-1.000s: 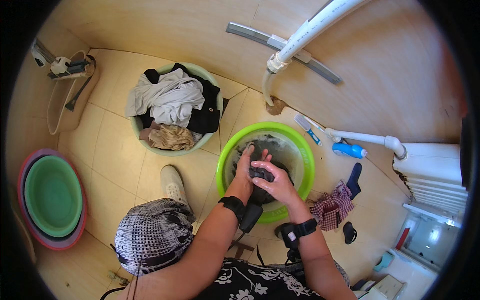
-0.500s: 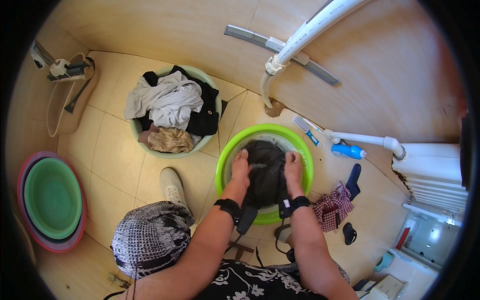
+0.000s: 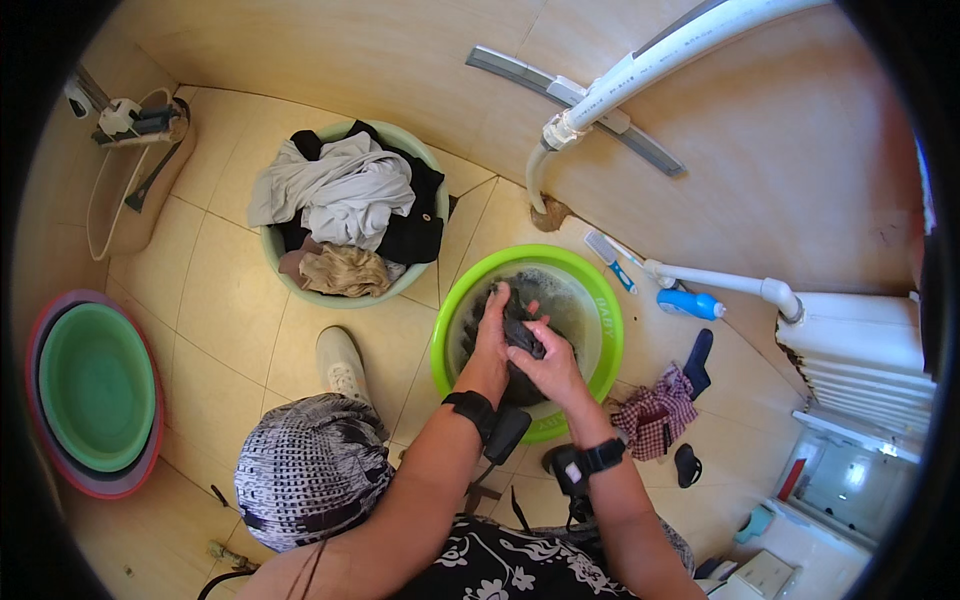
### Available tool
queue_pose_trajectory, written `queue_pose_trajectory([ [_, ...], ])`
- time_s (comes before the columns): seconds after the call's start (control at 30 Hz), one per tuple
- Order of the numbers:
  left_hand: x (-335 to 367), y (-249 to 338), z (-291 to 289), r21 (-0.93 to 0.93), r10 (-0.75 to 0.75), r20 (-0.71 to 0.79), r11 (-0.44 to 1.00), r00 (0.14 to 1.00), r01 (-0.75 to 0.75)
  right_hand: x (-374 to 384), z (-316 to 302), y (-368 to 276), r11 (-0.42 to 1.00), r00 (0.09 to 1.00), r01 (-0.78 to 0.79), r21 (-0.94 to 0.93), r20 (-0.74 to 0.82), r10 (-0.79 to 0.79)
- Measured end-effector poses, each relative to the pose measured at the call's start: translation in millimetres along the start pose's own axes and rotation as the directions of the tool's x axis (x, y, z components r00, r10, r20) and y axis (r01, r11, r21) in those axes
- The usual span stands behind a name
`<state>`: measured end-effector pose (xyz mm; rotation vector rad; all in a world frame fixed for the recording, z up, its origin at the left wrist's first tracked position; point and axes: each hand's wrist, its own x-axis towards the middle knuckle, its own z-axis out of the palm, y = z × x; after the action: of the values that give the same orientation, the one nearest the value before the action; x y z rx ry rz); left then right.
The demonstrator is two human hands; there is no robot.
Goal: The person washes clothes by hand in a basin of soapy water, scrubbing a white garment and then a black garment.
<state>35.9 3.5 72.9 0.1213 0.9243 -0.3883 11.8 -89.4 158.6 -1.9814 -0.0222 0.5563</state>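
- Far to the left of the left hand (image 3: 490, 335), nested basins (image 3: 98, 390) stand on the tiled floor (image 3: 225, 290), a green one innermost.
- Nearer, beyond the left hand and to its left, a pale-green tub (image 3: 350, 301) holds a grey garment (image 3: 345, 195), a tan cloth (image 3: 345, 270) and black clothing (image 3: 415, 235); a light-coloured shoe (image 3: 342, 362) rests to the left of the same hand, apart from it.
- Inside a lime-green basin (image 3: 530, 255), the left hand cups a wet, dark cloth (image 3: 523, 337) from the left, fingers curled about its bunched part.
- Between the two palms, the gathered fabric looks soft and limp, with nothing stiff to steer it by; soaked, it is likely heavier than its bulk suggests, and the cloudy, sudsy water (image 3: 577, 297) around it probably makes it slick. It seems hardly fragile, so a firm squeeze should do no harm. Best hold: a thick fold in each fist, rather than a thin edge that could slide away below the hands, where more dark fabric lies.
- Opposite, the right hand (image 3: 555, 365) grasps that bunch from the right, thumb turned toward its partner.
- To the right of both hands, outside the rim, lie a brush (image 3: 603, 248), a checked cloth (image 3: 655, 412), a black sandal (image 3: 687, 466), a blue bottle (image 3: 690, 303) and a dark sock (image 3: 698, 362).
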Motion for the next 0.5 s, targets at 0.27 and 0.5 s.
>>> queue_pose_trajectory([
  [0.27,16,-12,-23,0.268,0.035,0.125,0.961,0.992,-0.067,-17,24,-38,0.919,0.935,0.103,-0.380,-0.279,-0.220],
  [0.5,-71,-23,58,0.400,0.126,0.117,0.902,0.985,-0.163,-23,-38,-10,0.924,0.903,-0.161,-0.346,-0.429,-0.003],
])
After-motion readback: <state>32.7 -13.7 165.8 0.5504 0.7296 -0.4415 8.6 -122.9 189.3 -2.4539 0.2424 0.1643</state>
